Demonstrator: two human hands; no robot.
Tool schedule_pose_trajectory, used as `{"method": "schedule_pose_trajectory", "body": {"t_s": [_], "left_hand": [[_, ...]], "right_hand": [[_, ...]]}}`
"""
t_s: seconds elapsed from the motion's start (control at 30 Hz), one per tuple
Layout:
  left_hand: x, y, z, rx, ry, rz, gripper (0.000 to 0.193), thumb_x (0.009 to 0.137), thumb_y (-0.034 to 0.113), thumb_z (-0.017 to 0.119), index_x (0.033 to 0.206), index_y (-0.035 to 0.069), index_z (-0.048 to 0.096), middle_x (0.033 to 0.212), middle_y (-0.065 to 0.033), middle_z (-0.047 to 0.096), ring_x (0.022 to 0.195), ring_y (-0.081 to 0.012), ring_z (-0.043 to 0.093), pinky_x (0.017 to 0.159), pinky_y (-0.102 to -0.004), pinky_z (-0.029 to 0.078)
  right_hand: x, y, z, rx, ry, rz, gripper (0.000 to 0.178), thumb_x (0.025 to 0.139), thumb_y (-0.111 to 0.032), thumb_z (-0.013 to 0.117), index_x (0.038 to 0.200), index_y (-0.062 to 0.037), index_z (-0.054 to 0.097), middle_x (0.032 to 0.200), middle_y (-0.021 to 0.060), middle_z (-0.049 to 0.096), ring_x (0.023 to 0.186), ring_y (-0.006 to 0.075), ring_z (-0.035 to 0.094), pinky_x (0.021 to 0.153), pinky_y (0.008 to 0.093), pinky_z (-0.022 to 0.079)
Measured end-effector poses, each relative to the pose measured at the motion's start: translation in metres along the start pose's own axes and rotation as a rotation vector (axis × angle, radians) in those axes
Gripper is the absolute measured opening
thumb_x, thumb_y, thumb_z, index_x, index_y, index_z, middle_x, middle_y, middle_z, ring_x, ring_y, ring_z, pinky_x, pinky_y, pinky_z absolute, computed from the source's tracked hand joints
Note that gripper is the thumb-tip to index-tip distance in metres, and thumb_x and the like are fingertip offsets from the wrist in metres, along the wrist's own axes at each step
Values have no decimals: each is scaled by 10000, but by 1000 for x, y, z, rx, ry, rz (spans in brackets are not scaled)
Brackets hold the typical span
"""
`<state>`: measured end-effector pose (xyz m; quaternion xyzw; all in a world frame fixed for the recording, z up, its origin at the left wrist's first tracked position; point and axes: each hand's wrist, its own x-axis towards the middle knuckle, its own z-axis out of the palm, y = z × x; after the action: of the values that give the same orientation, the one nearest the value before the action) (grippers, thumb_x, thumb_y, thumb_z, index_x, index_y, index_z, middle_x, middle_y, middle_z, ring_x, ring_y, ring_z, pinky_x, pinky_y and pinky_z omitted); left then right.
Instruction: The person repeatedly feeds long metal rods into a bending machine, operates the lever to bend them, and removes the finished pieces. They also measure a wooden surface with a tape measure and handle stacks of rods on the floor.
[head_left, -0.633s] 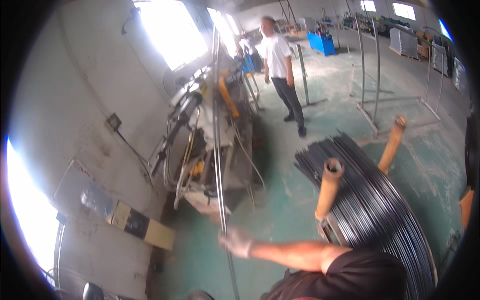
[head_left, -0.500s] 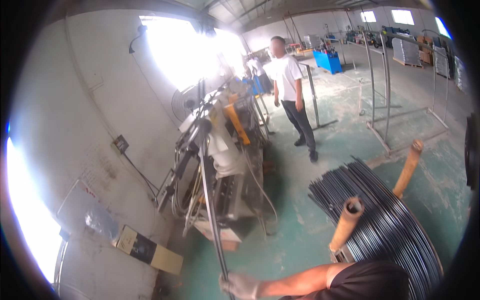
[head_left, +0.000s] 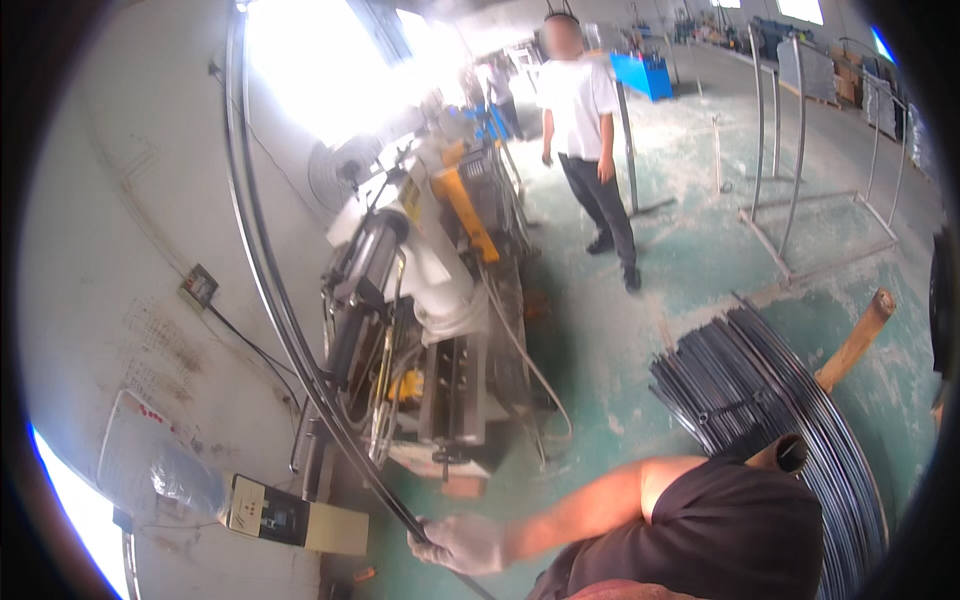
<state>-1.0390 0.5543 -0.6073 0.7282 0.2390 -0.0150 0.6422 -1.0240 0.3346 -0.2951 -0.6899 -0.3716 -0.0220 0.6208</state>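
My left hand, in a light glove, is closed around a long dark metal rod. The rod rises from my fist up the left side, past the wall, to the top edge, and a short end pokes out below my hand. My bare forearm and black sleeve reach in from the lower right. My right hand is out of sight. A bundle of similar dark rods lies to my right, held between rusty tube posts.
A bulky machine with yellow parts and hoses stands just beyond the rod. A person in a white shirt stands further back on the green floor. A control box and a wall socket are on the left. Metal frames stand at the back right.
The rod's upper end has swung from the middle to the far left. My gloved hand sits lower in view. The machine looks closer and larger.
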Motion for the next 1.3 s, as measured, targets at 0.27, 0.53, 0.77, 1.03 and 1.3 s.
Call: {"method": "schedule_pose_trajectory", "body": {"t_s": [0.27, 0.53, 0.77, 1.03, 1.3], "left_hand": [[-31, -50, 65, -97, 63, -389, 242, 1071, 329, 699, 1166, 120, 775, 1082, -69, 758, 971, -249, 711, 749, -367, 544], [-20, -13, 141, -263, 206, -527, 239, 1064, 340, 722, 1123, 113, 765, 1011, -78, 756, 872, -243, 732, 668, -364, 551], [84, 97, 194, -307, 192, -182, 287, 1035, 241, 680, 1260, 65, 707, 1097, -103, 758, 866, -238, 747, 689, -352, 591], [83, 429, 192, -280, -171, 717, 859, 1067, 736, 610, 1362, -69, 646, 1235, -155, 729, 1146, -277, 702, 1039, -437, 563], [83, 540, 217, -543, -279, 840, 610, 1128, 555, 649, 1334, -18, 625, 1130, -99, 688, 1045, -161, 667, 1001, -320, 553]], "right_hand": [[57, 49, -75, 74, -96, -85, 234, 1107, -235, 666, 1190, -17, 681, 798, 217, 704, 739, 459, 721, 665, 550, 568], [131, 79, -185, -341, -85, -362, 209, 1113, -232, 666, 1173, -32, 681, 714, 129, 674, 657, 339, 729, 606, 440, 587], [166, 112, -262, -399, -205, -132, 161, 1076, -157, 645, 1201, -60, 674, 786, 107, 700, 693, 302, 764, 663, 436, 636], [133, 195, -281, -650, -365, 78, 470, 909, -161, 744, 1349, -26, 646, 899, 182, 787, 805, 376, 805, 711, 485, 643], [82, 305, -283, -766, -267, -95, 182, 1035, -189, 653, 1170, -118, 752, 982, 88, 786, 910, 263, 802, 746, 408, 613]]}}
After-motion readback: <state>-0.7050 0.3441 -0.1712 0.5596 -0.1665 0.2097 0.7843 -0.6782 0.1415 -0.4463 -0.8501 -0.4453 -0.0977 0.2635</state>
